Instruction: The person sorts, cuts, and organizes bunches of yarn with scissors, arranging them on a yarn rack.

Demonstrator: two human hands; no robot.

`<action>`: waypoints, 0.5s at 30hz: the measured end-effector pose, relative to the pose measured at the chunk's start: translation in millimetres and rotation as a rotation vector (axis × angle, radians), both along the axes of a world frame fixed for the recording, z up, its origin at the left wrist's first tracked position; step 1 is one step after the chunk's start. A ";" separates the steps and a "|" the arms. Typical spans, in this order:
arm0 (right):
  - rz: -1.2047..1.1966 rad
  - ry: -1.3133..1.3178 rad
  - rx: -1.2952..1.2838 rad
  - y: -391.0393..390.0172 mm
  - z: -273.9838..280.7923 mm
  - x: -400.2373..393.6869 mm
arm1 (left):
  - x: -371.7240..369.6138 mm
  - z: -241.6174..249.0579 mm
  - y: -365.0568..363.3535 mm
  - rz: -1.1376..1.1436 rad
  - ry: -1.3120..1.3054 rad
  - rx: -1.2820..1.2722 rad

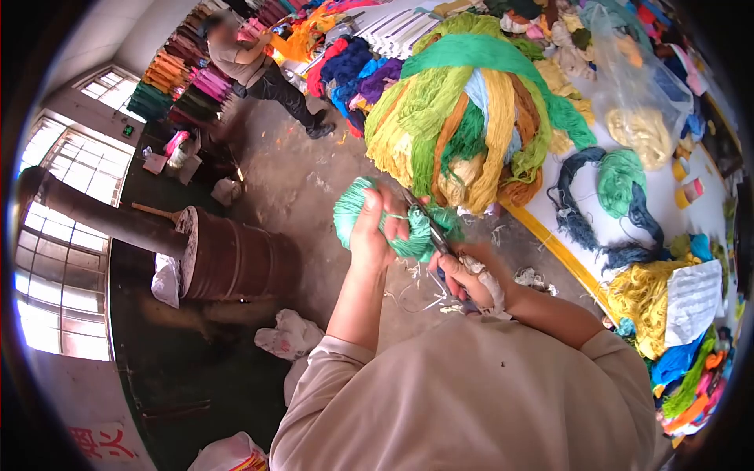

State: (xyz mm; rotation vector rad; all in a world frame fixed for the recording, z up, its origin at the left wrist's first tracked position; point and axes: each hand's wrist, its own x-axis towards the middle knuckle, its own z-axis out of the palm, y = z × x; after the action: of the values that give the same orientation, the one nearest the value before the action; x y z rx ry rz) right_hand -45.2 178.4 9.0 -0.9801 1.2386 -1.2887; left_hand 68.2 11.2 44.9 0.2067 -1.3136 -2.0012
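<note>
My left hand [372, 224] is closed around a skein of sea-green yarn [353, 206], with the thumb pointing up along it. In my right hand [469, 279] is a pair of dark metal scissors [437, 232], their tips reaching up to the yarn strands beside my left hand. White material is wrapped on part of the right hand. Whether the blades are apart is too small to tell. Just beyond my hands, a large bundle of yellow, lime, brown and green yarn [463, 110] sits on the white table, bound by a green band.
The white table's yellow edge [561, 255] runs along my right. On it lie a navy hank [577, 212], a pale green skein [621, 183] and mustard yarn [648, 302]. A rusty barrel stove [243, 255] stands at left. Another person [255, 67] is at the far table.
</note>
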 end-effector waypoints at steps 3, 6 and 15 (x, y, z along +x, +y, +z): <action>-0.004 -0.105 0.010 1.9 -3.4 2.7 | 3.8 -8.5 -7.4 0.017 0.022 -0.016; -0.006 -0.093 0.033 -1.2 -4.2 2.2 | 3.1 -9.1 -1.2 0.029 0.014 0.006; -0.419 0.225 -0.391 -14.5 19.8 -23.0 | -0.1 -13.7 16.0 0.153 -0.074 0.140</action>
State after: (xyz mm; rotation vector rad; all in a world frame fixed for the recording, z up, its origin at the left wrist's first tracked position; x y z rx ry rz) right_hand -68.2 163.8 28.8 -1.2079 1.4463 -1.8368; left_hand 68.2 27.2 31.1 0.4378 -1.1657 -1.9717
